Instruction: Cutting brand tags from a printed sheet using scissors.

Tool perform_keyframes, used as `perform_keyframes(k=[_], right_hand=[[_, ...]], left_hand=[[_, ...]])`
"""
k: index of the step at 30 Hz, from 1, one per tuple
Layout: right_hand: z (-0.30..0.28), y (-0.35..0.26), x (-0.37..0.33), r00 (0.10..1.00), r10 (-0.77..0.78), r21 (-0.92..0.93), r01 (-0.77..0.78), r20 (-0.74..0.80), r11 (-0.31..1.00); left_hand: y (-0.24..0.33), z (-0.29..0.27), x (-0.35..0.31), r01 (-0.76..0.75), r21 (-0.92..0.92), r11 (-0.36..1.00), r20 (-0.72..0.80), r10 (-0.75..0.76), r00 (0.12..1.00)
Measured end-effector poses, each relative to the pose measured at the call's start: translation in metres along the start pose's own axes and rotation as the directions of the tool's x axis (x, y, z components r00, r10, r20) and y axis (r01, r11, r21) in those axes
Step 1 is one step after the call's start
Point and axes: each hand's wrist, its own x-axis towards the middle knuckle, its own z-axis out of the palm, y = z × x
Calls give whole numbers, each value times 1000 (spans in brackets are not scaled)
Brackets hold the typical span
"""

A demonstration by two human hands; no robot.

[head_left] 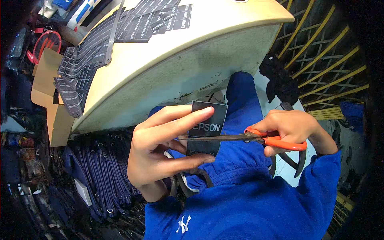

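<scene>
My left hand (146, 150) pinches a short black label strip (210, 112) with pale printing, held upright above my lap. Its fingers lie along the strip's left side and lower part. Scissors (285, 144) with orange handles are in my right hand (291, 125), its fingers through and around the loops. Their dark blades point left and lie across the strip, between two printed sections. The blades look nearly closed, and their tips reach close to the left hand's fingers. Whether the strip is cut through there, I cannot tell.
A cream table (224, 16) with a curved edge stands ahead. On it lie several black label sheets (140, 28) and a long metal ruler (113, 38). Left are an open cardboard box (60, 124) and hanging navy straps (102, 176). A yellow lattice gate (316, 38) rises at right.
</scene>
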Motion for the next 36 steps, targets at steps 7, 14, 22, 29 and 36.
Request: perform_keyframes(k=[7,14,22,29,36], right_hand=[[0,2,-1,1000,4,-10,-4,-1,1000],[0,2,-1,1000,-3,-30,3,-20,1000],[2,2,-2,998,4,-17,-5,-55,1000],[3,2,-1,998,14,-39,-16,-68,999],[1,6,-3,999,34,-129,-39,-42,991]], left_hand=[[2,-1,0,-5,17,1000,13,5,1000],[2,-2,1,2,31,1000,17,-2,1000],[3,-1,2,8,21,1000,21,-8,1000],[2,-3,1,-15,29,999,26,14,1000],[-3,-1,-1,49,-3,999,-30,-49,998]])
